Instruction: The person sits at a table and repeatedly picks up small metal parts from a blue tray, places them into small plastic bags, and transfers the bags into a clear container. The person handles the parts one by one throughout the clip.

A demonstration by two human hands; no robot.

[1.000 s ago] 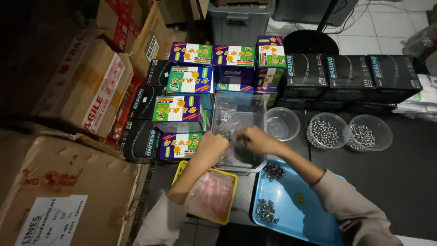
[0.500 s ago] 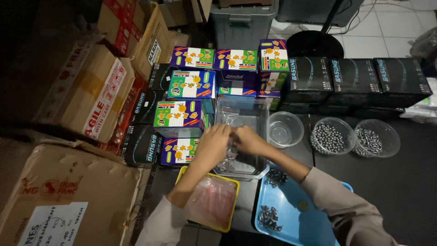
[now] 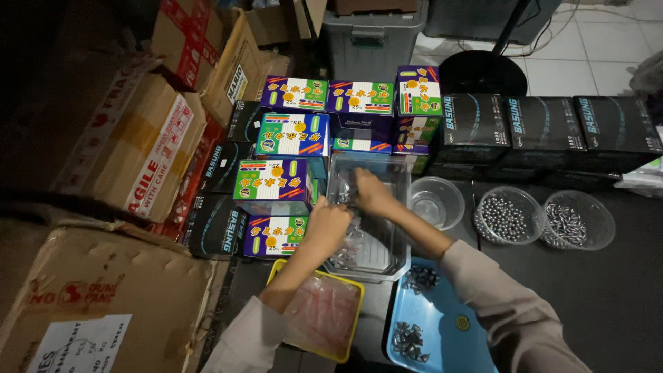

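Note:
Both my hands reach into a clear plastic bin (image 3: 397, 257) holding several small clear bags with dark metal pieces. My left hand (image 3: 329, 222) rests over the bags at the bin's left side, fingers curled among them. My right hand (image 3: 371, 193) is further in, fingers closed around something small that I cannot make out. A yellow tray (image 3: 344, 351) with pinkish clear bags lies under my left forearm. A blue tray (image 3: 449, 331) with two heaps of small dark metal pieces lies under my right forearm.
Three round clear bowls stand to the right: an empty one (image 3: 436, 202), one with metal balls (image 3: 508, 215), one with pointed metal pieces (image 3: 577, 221). Colourful small boxes (image 3: 282, 181) and black boxes (image 3: 545, 124) stack behind. Large cardboard cartons (image 3: 117, 145) crowd the left.
My hands have stayed in the clear bin, the right one shifting slightly deeper. The view has tilted a little, moving everything lower in frame.

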